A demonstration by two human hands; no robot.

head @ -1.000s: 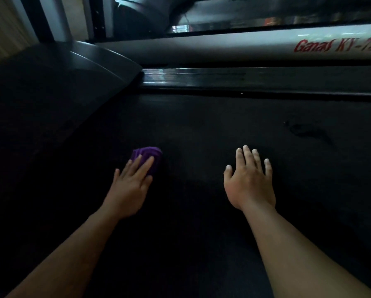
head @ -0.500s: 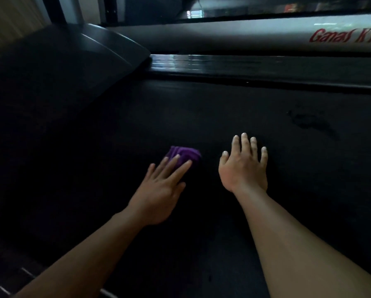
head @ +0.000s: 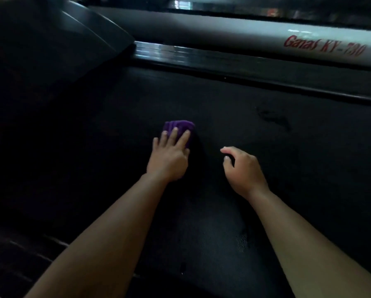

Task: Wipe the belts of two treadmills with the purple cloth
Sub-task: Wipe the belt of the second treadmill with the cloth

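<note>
Pressing down with the left grip (head: 169,160), fingers straight and slightly apart, on a small folded purple cloth (head: 179,125); not curled round it, only bearing on its near half, with the far edge showing beyond the fingertips. Keeping the right grip (head: 244,171) just beside, to the right, loosely curled, thumb and forefinger apart, clamped on nothing; cannot tell whether touching the surface or hovering over it. Cloth down on the wide black textured treadmill belt (head: 266,147), roughly midway across, well short of the far edge. Faint darker smudge (head: 275,119) on the belt beyond the right grip. Along the far side, a glossy black side rail (head: 201,54); behind it, a pale grey frame bar (head: 223,31) with red lettering (head: 324,47) reading "Ganas KY-730". At upper left, a dark curved motor cover (head: 51,39). Both forearms bare.
</note>
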